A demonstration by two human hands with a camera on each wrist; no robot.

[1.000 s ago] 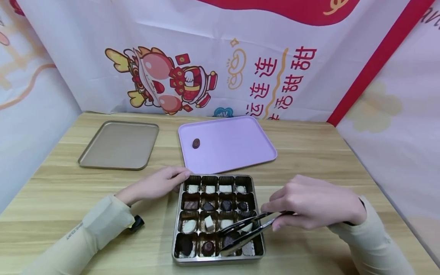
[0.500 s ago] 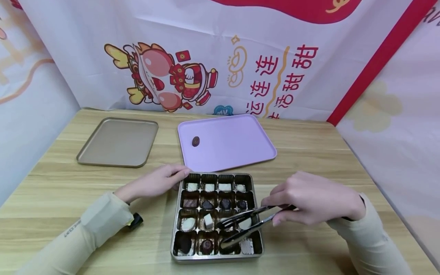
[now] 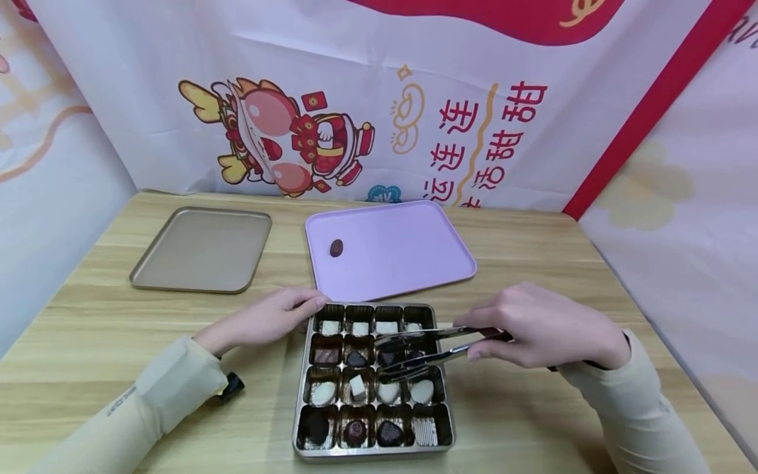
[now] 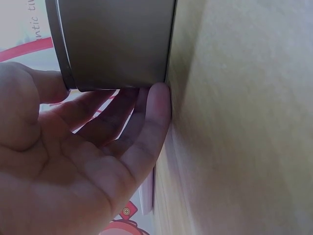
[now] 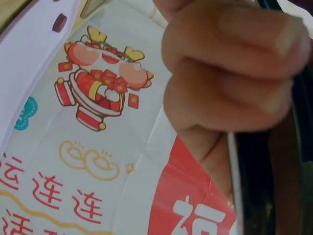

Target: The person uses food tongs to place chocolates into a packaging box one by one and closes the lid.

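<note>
A metal chocolate box (image 3: 373, 453) with a dark divided insert holds white and dark chocolates in its compartments. My left hand (image 3: 275, 318) holds the box's far left corner; in the left wrist view, thumb and fingers touch the box's wall (image 4: 117, 44) near the tabletop. Black-and-silver tongs (image 3: 458, 332) are gripped in my right hand (image 3: 541, 329), to the right of the box. Their tips stand apart above the second row from the back, partly hiding two dark chocolates; I see nothing held between them. Up close in the right wrist view, curled fingers (image 5: 230, 68) wrap the tongs.
Behind the box lies a purple tray (image 3: 403, 243) bearing one dark oval chocolate (image 3: 336, 248). A brown-gold tray (image 3: 204, 250) lies at the back left. A printed cloth (image 3: 355, 59) hangs behind the wooden table. Some black object (image 3: 232, 387) is by the left sleeve.
The tongs have moved from the box's front rows toward its second row from the back, and their tips are spread wider. The right hand rose slightly; the left hand stays on the corner.
</note>
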